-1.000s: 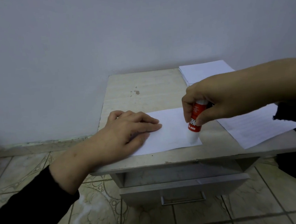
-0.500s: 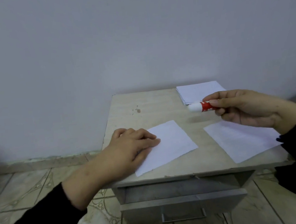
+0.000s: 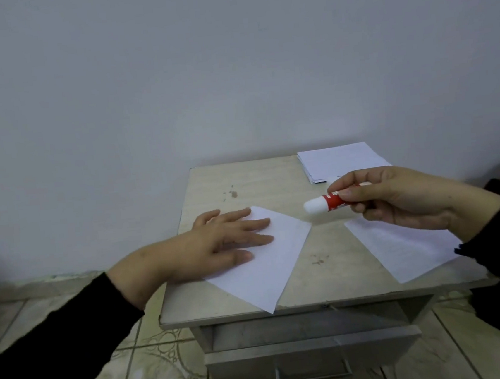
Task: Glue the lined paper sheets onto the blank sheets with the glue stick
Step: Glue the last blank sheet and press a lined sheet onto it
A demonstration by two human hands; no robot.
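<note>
- On top of the small pale wooden bedside cabinet (image 3: 272, 181), a white blank paper sheet (image 3: 268, 264) lies turned like a diamond, one corner poking just over the front edge.
- Left hand (image 3: 217, 241) lies flat on that sheet's left part, fingers straight and spread, pressing it down.
- Right hand (image 3: 396, 196) hovers above the cabinet, thumb and fingers pinching the red glue stick with a white cap (image 3: 327, 201).
- Glue stick lies nearly level, long axis running left to right, white cap pointing left toward the blank sheet; it touches no paper.
- Under the right hand rests a faintly lined white paper sheet (image 3: 401, 251), well apart from the blank one.
- Back right corner: a neat stack of white paper (image 3: 337, 162).
- Below, a grey drawer (image 3: 313, 354) stands slightly open.
</note>
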